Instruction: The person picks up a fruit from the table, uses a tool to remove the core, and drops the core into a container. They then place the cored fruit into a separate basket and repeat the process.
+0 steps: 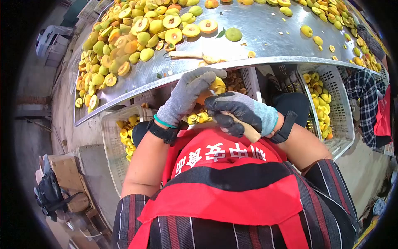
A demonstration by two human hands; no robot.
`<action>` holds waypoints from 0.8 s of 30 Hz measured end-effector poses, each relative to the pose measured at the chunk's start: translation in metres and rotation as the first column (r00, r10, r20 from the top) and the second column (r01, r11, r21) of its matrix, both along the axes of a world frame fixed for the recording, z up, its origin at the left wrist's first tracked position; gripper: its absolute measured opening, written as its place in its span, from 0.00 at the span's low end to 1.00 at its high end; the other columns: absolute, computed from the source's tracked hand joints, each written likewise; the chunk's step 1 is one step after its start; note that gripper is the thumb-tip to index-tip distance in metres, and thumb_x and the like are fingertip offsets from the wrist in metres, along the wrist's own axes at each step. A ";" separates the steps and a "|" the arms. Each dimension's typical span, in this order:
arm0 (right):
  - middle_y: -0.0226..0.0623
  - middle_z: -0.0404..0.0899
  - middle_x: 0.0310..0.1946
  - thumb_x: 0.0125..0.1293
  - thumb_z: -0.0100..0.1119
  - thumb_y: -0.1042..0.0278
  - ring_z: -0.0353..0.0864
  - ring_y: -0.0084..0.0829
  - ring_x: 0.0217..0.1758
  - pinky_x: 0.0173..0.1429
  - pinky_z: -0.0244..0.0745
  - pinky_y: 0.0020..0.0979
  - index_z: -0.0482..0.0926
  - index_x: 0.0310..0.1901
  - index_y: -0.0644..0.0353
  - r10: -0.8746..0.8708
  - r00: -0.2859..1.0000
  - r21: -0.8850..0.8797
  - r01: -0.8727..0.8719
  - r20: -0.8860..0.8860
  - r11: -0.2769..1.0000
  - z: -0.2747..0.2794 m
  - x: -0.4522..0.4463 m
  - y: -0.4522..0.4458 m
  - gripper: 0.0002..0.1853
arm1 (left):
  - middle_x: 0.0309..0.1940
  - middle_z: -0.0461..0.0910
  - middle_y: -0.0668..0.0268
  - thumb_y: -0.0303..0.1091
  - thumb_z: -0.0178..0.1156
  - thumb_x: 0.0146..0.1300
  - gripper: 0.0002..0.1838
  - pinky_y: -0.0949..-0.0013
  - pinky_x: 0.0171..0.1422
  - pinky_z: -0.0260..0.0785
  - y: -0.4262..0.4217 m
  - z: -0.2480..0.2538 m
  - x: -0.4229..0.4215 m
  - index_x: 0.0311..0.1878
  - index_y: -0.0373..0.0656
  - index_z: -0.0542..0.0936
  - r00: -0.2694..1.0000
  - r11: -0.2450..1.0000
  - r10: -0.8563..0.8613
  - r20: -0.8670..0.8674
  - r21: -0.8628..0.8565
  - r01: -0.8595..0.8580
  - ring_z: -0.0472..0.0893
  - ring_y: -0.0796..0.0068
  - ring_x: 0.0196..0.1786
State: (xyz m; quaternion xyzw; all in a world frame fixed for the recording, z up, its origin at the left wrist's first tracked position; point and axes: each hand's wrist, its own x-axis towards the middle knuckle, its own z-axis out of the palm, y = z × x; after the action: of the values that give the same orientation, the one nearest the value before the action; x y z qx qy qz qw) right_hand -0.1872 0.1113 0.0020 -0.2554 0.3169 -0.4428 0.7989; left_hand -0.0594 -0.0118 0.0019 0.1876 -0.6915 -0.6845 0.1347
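Observation:
In a grey work glove, my left hand is closed around a yellow-orange peach, held above the crates at the table's near edge. My right hand, gloved in grey with dark palm and fingers, grips a tool by its pale wooden handle. The handle points back toward my apron. Its working end lies against the peach and is mostly hidden by my fingers. Below my hands are yellow fruit pieces. A second wooden-handled tool with a metal loop lies on the table.
Cut peach halves are heaped on the metal table, with more at far right. Plastic crates of fruit stand at left and right. A person's plaid sleeve shows at right. Cardboard boxes and a black bag stand lower left.

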 end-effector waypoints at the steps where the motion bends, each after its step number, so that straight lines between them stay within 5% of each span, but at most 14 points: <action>1: 0.26 0.66 0.13 0.68 0.48 0.54 0.64 0.19 0.11 0.14 0.60 0.22 0.72 0.31 0.57 -0.044 0.997 0.042 0.041 0.065 0.998 0.000 0.002 0.002 0.15 | 0.39 0.78 0.65 0.44 0.49 0.67 0.20 0.74 0.49 0.68 0.000 0.001 0.000 0.49 0.36 0.77 0.999 0.990 0.000 -0.051 0.139 0.007 0.75 0.79 0.43; 2: 0.26 0.66 0.13 0.68 0.48 0.54 0.64 0.19 0.11 0.14 0.60 0.22 0.72 0.31 0.57 -0.039 0.997 0.041 0.037 0.063 0.998 0.002 0.004 0.002 0.15 | 0.40 0.78 0.65 0.43 0.50 0.66 0.19 0.74 0.50 0.68 0.000 0.001 0.001 0.49 0.36 0.76 0.995 0.961 0.006 -0.102 0.275 0.022 0.75 0.79 0.44; 4: 0.25 0.62 0.12 0.70 0.44 0.58 0.58 0.18 0.09 0.11 0.53 0.19 0.71 0.34 0.58 -0.096 0.953 0.283 0.012 0.286 0.959 0.004 0.005 0.001 0.13 | 0.41 0.77 0.64 0.43 0.50 0.67 0.19 0.74 0.49 0.69 0.000 -0.009 -0.001 0.49 0.36 0.76 0.992 0.965 0.018 -0.128 0.261 0.016 0.76 0.78 0.45; 8: 0.25 0.61 0.11 0.70 0.44 0.58 0.58 0.19 0.08 0.10 0.52 0.19 0.71 0.33 0.58 -0.120 0.888 0.251 0.005 0.443 0.968 -0.003 0.010 0.003 0.14 | 0.38 0.78 0.58 0.52 0.45 0.67 0.28 0.69 0.47 0.73 0.008 -0.022 -0.006 0.56 0.35 0.70 0.972 0.966 0.118 -0.202 0.251 -0.065 0.78 0.72 0.41; 11: 0.24 0.63 0.13 0.68 0.47 0.55 0.61 0.19 0.10 0.13 0.55 0.19 0.72 0.34 0.56 -0.097 0.908 0.121 0.052 0.408 0.991 -0.006 0.012 0.007 0.13 | 0.38 0.78 0.56 0.54 0.44 0.66 0.30 0.68 0.47 0.74 0.015 -0.024 -0.009 0.57 0.35 0.69 0.951 0.959 0.192 -0.241 0.254 -0.129 0.78 0.70 0.42; 17: 0.26 0.61 0.10 0.70 0.42 0.57 0.58 0.20 0.06 0.11 0.53 0.21 0.69 0.32 0.59 -0.221 0.939 0.179 0.178 0.264 0.968 -0.003 0.017 0.015 0.15 | 0.40 0.78 0.56 0.54 0.42 0.68 0.30 0.70 0.48 0.74 0.024 -0.029 -0.014 0.59 0.35 0.67 0.928 0.957 0.252 -0.273 0.210 -0.198 0.78 0.71 0.43; 24: 0.24 0.64 0.14 0.69 0.46 0.54 0.64 0.19 0.12 0.13 0.57 0.20 0.72 0.33 0.58 -0.202 0.919 0.152 0.158 0.339 0.976 -0.015 0.021 0.012 0.15 | 0.41 0.78 0.56 0.51 0.41 0.69 0.28 0.72 0.50 0.72 0.021 -0.049 -0.016 0.60 0.36 0.66 0.903 0.935 0.326 -0.279 0.234 -0.266 0.78 0.72 0.44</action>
State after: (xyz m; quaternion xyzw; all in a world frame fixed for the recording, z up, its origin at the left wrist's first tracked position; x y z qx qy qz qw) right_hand -0.1661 0.1236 -0.0128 -0.0923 0.2172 -0.5330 0.8126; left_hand -0.0750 0.0093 -0.0472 0.1919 -0.5561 -0.7397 0.3267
